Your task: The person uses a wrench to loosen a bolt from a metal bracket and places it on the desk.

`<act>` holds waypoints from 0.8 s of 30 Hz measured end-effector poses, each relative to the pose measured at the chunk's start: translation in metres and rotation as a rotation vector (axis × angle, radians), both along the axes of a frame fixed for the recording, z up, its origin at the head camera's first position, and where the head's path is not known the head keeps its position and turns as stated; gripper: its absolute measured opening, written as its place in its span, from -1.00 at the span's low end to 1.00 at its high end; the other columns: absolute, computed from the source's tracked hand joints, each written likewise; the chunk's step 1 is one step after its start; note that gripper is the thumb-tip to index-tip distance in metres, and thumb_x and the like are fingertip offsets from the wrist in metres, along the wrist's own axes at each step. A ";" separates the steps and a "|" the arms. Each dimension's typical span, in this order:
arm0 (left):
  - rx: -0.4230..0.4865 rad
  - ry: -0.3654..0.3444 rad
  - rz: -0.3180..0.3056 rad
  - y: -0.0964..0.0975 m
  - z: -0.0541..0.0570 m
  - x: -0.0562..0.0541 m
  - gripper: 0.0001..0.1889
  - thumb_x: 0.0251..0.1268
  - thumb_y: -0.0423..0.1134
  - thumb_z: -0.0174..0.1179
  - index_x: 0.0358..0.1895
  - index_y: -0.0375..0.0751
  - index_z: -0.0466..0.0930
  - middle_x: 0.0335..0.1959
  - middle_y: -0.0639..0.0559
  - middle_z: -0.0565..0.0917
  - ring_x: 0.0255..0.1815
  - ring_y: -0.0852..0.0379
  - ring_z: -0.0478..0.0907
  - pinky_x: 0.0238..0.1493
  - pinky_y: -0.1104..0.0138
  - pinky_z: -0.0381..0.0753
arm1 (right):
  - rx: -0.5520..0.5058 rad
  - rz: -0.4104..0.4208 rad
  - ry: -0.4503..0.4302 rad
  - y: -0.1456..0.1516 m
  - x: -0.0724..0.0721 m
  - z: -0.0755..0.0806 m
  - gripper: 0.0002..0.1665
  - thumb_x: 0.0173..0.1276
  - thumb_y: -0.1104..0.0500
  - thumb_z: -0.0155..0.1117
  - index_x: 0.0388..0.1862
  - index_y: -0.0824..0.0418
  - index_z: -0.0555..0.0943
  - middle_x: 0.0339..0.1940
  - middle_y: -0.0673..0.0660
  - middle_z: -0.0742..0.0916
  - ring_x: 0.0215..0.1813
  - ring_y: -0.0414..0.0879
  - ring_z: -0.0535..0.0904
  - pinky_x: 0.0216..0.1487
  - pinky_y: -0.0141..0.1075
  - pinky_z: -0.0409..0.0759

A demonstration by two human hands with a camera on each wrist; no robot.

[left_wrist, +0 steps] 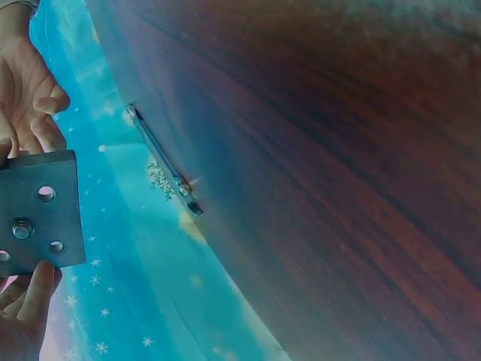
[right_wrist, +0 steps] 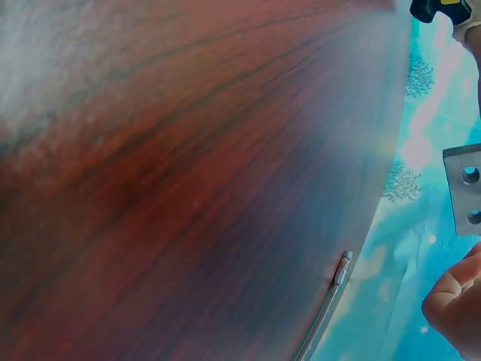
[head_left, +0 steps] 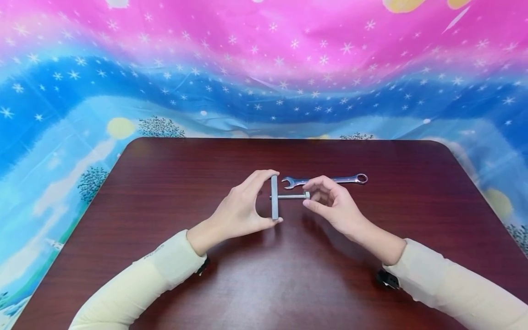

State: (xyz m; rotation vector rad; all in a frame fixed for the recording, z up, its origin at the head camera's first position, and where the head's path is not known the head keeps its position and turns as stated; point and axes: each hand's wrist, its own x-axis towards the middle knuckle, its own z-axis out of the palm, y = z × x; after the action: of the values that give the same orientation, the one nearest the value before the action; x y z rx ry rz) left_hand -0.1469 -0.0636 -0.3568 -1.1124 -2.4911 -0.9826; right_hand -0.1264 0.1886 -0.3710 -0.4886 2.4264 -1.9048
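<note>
My left hand (head_left: pixel 243 201) grips a grey metal plate (head_left: pixel 274 204) on edge, thumb at the near edge and fingers at the far edge. A long hex bolt (head_left: pixel 292 196) passes through the plate, its head pointing right. The curved fingers of my right hand (head_left: pixel 338 206) stand spread about the bolt head, the thumb tip right by it and a gap below the index fingertip. In the left wrist view, the threaded bolt end (left_wrist: pixel 22 228) pokes a little out of the face of the plate (left_wrist: pixel 68 214), among several round holes.
A combination wrench (head_left: pixel 346 179) lies on the dark wood table (head_left: pixel 264 293) just beyond my right hand, its open jaw to the left. A pink and blue patterned cloth (head_left: pixel 264 82) hangs behind the table's far edge.
</note>
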 end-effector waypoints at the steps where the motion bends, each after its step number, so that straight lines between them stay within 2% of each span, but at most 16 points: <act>1: -0.005 0.001 0.002 0.000 0.000 0.000 -0.04 -0.16 -0.04 0.59 0.38 -0.16 0.29 0.24 0.04 0.50 0.10 0.15 0.55 0.07 0.23 0.66 | 0.000 0.006 -0.005 0.000 0.000 0.000 -0.71 0.32 0.37 0.32 0.00 0.27 0.53 -0.26 -0.04 0.72 -0.34 -0.22 0.58 -0.31 -0.40 0.58; 8: -0.012 0.002 -0.004 0.000 0.001 0.001 -0.04 -0.16 -0.03 0.60 0.38 -0.15 0.28 0.25 0.02 0.50 0.12 0.15 0.55 0.09 0.23 0.66 | 0.043 -0.004 -0.043 0.000 -0.002 0.001 -0.93 0.46 0.27 0.18 -0.12 0.17 0.57 -0.49 -0.06 0.73 -0.48 -0.08 0.56 -0.45 -0.28 0.55; 13: -0.010 0.000 -0.003 0.000 0.001 0.001 -0.04 -0.16 -0.02 0.60 0.38 -0.15 0.29 0.25 0.03 0.50 0.12 0.15 0.55 0.09 0.24 0.65 | 0.052 -0.012 -0.041 -0.003 -0.004 0.002 -0.88 0.51 0.26 0.11 -0.13 0.32 0.55 -0.55 -0.05 0.68 -0.51 -0.07 0.55 -0.48 -0.30 0.53; 18: -0.010 0.007 -0.001 -0.001 0.002 0.001 -0.03 -0.16 -0.02 0.60 0.38 -0.15 0.29 0.24 0.02 0.50 0.10 0.15 0.55 0.08 0.23 0.66 | 0.034 -0.021 -0.020 -0.003 -0.004 0.003 -0.84 0.42 0.32 0.22 -0.06 0.34 0.53 -0.44 -0.11 0.72 -0.39 -0.18 0.61 -0.35 -0.36 0.59; 21: -0.011 0.008 0.007 -0.001 0.002 0.001 -0.04 -0.17 -0.03 0.60 0.38 -0.16 0.29 0.24 0.02 0.51 0.09 0.15 0.55 0.06 0.23 0.67 | 0.023 -0.006 0.012 -0.002 -0.003 0.003 -0.72 0.32 0.38 0.31 -0.01 0.30 0.54 -0.31 -0.12 0.73 -0.31 -0.21 0.62 -0.26 -0.41 0.60; 24: -0.014 0.005 0.015 -0.002 0.002 0.001 -0.04 -0.17 -0.03 0.59 0.38 -0.15 0.29 0.24 0.03 0.50 0.10 0.15 0.55 0.07 0.23 0.66 | 0.019 0.011 0.015 -0.002 -0.003 0.003 -0.69 0.29 0.40 0.33 0.01 0.31 0.54 -0.26 -0.08 0.73 -0.31 -0.22 0.59 -0.26 -0.42 0.59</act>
State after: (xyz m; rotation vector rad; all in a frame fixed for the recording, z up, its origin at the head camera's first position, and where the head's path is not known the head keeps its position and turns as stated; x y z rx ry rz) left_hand -0.1461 -0.0653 -0.3549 -1.0979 -2.5021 -0.9592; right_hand -0.1294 0.1869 -0.3681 -0.5164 2.4428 -1.8793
